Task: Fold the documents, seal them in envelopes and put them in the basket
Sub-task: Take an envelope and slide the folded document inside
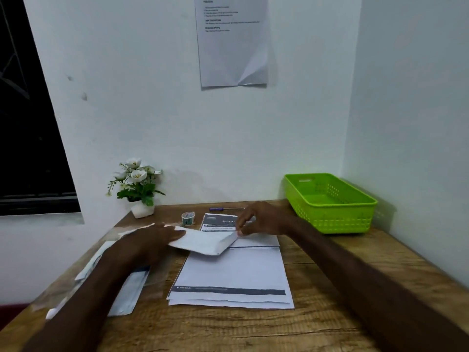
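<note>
A white envelope [205,242] hangs just above the desk over the top of a stack of printed documents [232,275]. My left hand [154,240] grips its left end. At its right end, my right hand [264,219] pinches the corner with fingertips. More envelopes [127,293] lie in a clear plastic wrap at the left, partly hidden under my left forearm. The green basket [330,219] stands at the back right of the desk; nothing shows inside it.
A roll of tape [188,217] and a purple pen [223,209] lie behind the documents. A small potted plant [138,186] stands at the back left by the wall. A printed sheet [232,41] hangs on the wall. The wooden desk [253,331] meets walls behind and to the right.
</note>
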Demonstrator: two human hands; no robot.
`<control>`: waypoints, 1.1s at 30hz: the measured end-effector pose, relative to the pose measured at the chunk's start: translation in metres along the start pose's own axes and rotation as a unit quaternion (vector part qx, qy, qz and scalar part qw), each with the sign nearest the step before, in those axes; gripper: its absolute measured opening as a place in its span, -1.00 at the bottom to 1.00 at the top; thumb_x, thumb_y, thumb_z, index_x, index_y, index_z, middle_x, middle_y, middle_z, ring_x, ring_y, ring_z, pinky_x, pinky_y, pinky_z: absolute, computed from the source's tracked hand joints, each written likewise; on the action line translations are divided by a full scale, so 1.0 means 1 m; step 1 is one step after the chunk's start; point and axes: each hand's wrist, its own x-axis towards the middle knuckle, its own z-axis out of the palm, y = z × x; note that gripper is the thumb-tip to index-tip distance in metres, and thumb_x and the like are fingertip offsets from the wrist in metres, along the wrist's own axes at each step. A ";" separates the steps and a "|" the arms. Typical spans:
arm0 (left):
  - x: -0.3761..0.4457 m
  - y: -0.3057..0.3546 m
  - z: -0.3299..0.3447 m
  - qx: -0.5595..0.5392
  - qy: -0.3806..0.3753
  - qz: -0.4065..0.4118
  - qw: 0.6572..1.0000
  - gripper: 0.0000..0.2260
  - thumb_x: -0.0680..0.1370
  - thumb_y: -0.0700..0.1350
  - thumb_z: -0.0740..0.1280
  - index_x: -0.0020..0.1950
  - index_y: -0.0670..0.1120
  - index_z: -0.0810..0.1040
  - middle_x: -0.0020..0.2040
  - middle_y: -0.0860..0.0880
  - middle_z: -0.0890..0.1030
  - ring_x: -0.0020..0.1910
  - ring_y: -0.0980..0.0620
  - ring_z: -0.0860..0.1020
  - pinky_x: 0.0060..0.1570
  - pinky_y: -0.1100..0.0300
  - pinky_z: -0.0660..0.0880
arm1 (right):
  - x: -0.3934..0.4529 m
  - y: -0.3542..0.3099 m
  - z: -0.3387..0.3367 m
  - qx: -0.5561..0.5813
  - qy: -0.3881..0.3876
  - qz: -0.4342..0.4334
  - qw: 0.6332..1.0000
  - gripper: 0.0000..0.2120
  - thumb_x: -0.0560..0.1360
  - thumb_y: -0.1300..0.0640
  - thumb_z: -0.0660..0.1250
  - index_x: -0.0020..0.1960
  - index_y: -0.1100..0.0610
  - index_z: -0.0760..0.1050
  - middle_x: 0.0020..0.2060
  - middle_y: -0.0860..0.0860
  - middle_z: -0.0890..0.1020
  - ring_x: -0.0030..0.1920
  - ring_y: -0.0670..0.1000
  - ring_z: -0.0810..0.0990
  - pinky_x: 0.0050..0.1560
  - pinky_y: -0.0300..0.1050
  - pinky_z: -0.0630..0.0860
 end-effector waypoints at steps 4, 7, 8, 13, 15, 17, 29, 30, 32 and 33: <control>-0.010 0.001 -0.009 -0.052 -0.001 -0.008 0.999 -0.31 0.58 -0.37 0.23 0.60 0.18 0.25 0.64 0.11 0.14 0.63 0.02 0.12 0.56 0.14 0.07 | -0.001 -0.003 0.001 -0.094 -0.034 0.005 0.995 -0.81 0.44 0.16 0.52 0.04 -0.01 0.75 0.12 -0.06 0.72 0.15 -0.06 0.64 0.22 -0.01 0.52; -0.006 0.004 -0.024 -0.068 0.135 -0.041 0.988 -0.43 0.56 -0.37 0.23 0.50 0.08 0.46 0.51 -0.02 0.45 0.47 -0.03 0.42 0.38 0.18 0.36 | -0.002 -0.002 -0.004 -0.113 -0.032 0.012 0.993 -0.67 0.41 0.29 0.42 0.04 -0.06 0.74 0.11 -0.04 0.72 0.12 0.03 0.64 0.17 -0.02 0.55; -0.003 0.008 -0.029 -0.062 0.168 -0.040 0.983 -0.51 0.58 -0.32 0.23 0.45 0.06 0.52 0.42 -0.05 0.55 0.38 -0.06 0.51 0.29 0.15 0.44 | -0.002 -0.001 -0.007 -0.113 -0.018 0.024 0.993 -0.65 0.42 0.30 0.39 0.04 -0.08 0.74 0.07 -0.03 0.72 0.08 0.02 0.64 0.11 -0.07 0.56; 0.017 0.039 -0.043 -0.197 0.084 0.087 0.973 -0.80 0.58 -0.21 0.39 0.01 0.08 0.71 -0.04 0.07 0.73 -0.06 0.14 0.66 0.02 0.18 0.58 | -0.008 0.007 -0.024 -0.087 0.024 0.096 0.991 -0.87 0.47 0.18 0.46 -0.06 -0.02 0.72 -0.11 0.01 0.73 -0.10 0.00 0.65 -0.19 -0.23 0.52; 0.023 0.058 -0.041 -0.218 0.001 0.101 0.971 -0.87 0.56 -0.19 0.43 -0.01 0.03 0.72 -0.11 0.04 0.73 -0.26 0.24 0.59 -0.18 0.31 0.52 | -0.011 0.010 -0.025 -0.107 -0.011 0.137 0.985 -0.88 0.43 0.05 0.53 -0.04 0.00 0.71 -0.12 0.01 0.71 -0.13 0.04 0.68 -0.17 -0.09 0.64; 0.030 0.074 -0.036 -0.215 -0.023 0.090 0.972 -0.96 0.55 -0.09 0.47 -0.09 -0.01 0.70 -0.20 0.02 0.69 -0.35 0.22 0.51 -0.34 0.40 0.42 | -0.012 0.012 -0.026 -0.121 -0.053 0.178 0.975 -0.66 0.38 -0.10 0.59 0.06 0.04 0.67 -0.05 0.05 0.71 -0.08 0.12 0.72 -0.19 -0.05 0.67; 0.019 0.101 -0.011 -0.153 0.035 -0.027 0.987 -0.41 0.30 0.48 0.45 0.06 0.05 0.53 0.01 0.09 0.59 -0.01 0.10 0.54 0.03 0.09 0.51 | -0.018 0.000 -0.024 -0.127 -0.133 0.230 0.956 -0.36 0.28 -0.29 0.61 0.18 0.08 0.60 0.18 0.10 0.65 0.07 0.11 0.68 -0.04 -0.02 0.66; 0.019 0.101 -0.011 -0.154 0.034 -0.032 0.987 -0.41 0.31 0.48 0.45 0.08 0.05 0.52 0.02 0.09 0.58 -0.01 0.10 0.54 0.01 0.11 0.51 | -0.018 0.000 -0.024 -0.121 -0.134 0.232 0.956 -0.36 0.27 -0.29 0.62 0.17 0.09 0.60 0.17 0.11 0.66 -0.02 0.07 0.67 -0.10 -0.05 0.65; 0.018 0.102 -0.011 -0.154 0.034 -0.037 0.987 -0.42 0.34 0.45 0.45 0.11 0.04 0.53 0.04 0.08 0.58 0.01 0.10 0.54 -0.03 0.14 0.48 | -0.019 0.000 -0.025 -0.110 -0.131 0.233 0.957 -0.34 0.25 -0.29 0.63 0.15 0.12 0.60 0.11 0.11 0.68 -0.13 0.03 0.60 -0.16 -0.06 0.61; 0.017 0.104 -0.012 -0.153 0.036 -0.039 0.987 -0.43 0.36 0.44 0.45 0.12 0.03 0.53 0.05 0.07 0.59 0.01 0.09 0.54 -0.04 0.14 0.48 | -0.019 0.000 -0.025 -0.106 -0.126 0.231 0.959 -0.33 0.22 -0.30 0.64 0.11 0.13 0.59 0.06 0.10 0.69 -0.13 0.02 0.59 -0.15 -0.04 0.60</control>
